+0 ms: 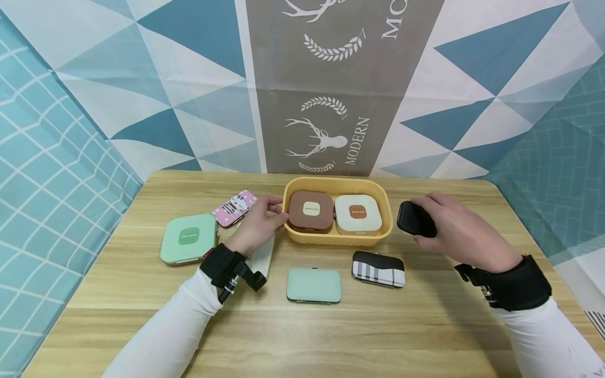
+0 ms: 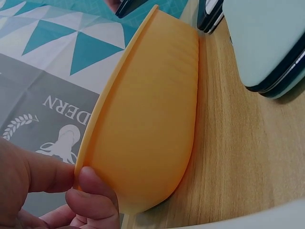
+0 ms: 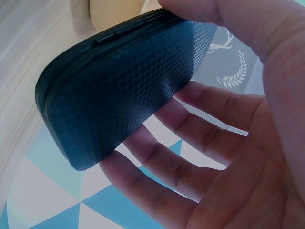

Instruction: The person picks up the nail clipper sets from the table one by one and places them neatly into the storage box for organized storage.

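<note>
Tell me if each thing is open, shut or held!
Yellow basket, upright, open-topped, two cases inside
Brown case, shut, in basket
Cream case, shut, in basket
Black case, shut, held
Pink case, shut, lying flat
Square green case, shut
Pale mint case, shut
Plaid case, shut
Whitish case, partly hidden, can't tell
Left hand, pinching basket rim
Right hand, holding black case

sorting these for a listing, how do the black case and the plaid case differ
The black case is dark all over; the plaid case pairs a black band with grey-and-white plaid. The black case is held in the right grip; the plaid case lies on the table. Both look closed.
</note>
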`<action>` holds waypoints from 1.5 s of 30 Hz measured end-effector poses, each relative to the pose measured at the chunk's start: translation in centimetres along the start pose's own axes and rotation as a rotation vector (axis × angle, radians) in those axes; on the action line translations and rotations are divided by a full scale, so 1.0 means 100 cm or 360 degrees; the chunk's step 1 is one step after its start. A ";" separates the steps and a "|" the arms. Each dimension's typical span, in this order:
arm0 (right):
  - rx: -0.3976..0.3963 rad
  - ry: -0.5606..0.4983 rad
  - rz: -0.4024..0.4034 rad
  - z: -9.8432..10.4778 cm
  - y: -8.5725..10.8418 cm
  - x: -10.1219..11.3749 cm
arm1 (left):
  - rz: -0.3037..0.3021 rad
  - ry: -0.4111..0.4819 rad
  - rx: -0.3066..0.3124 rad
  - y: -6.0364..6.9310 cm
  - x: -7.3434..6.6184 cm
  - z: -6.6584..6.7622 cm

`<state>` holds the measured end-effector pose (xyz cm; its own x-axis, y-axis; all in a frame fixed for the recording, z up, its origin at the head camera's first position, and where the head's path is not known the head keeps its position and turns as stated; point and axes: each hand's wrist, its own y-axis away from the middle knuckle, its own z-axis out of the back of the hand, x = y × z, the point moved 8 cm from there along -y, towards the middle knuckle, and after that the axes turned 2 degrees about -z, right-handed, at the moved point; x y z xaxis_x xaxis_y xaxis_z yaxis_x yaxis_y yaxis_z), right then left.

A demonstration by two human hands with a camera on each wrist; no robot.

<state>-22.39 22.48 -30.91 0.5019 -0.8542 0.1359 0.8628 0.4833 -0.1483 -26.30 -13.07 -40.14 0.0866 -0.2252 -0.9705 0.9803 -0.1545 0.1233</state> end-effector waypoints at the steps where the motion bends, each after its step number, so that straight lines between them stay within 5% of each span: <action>1: -0.0001 0.0003 -0.0005 0.000 -0.001 0.000 | 0.0002 0.0001 0.0000 0.000 0.000 0.000; 45: -0.0095 0.0051 0.0140 0.005 -0.034 0.025 | 0.0023 0.0014 -0.0012 0.001 0.001 0.001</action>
<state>-24.03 18.80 -29.58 0.5724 -0.8152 0.0883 0.8098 0.5451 -0.2167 -26.21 -13.17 -40.21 0.1024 -0.2189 -0.9704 0.9802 -0.1442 0.1360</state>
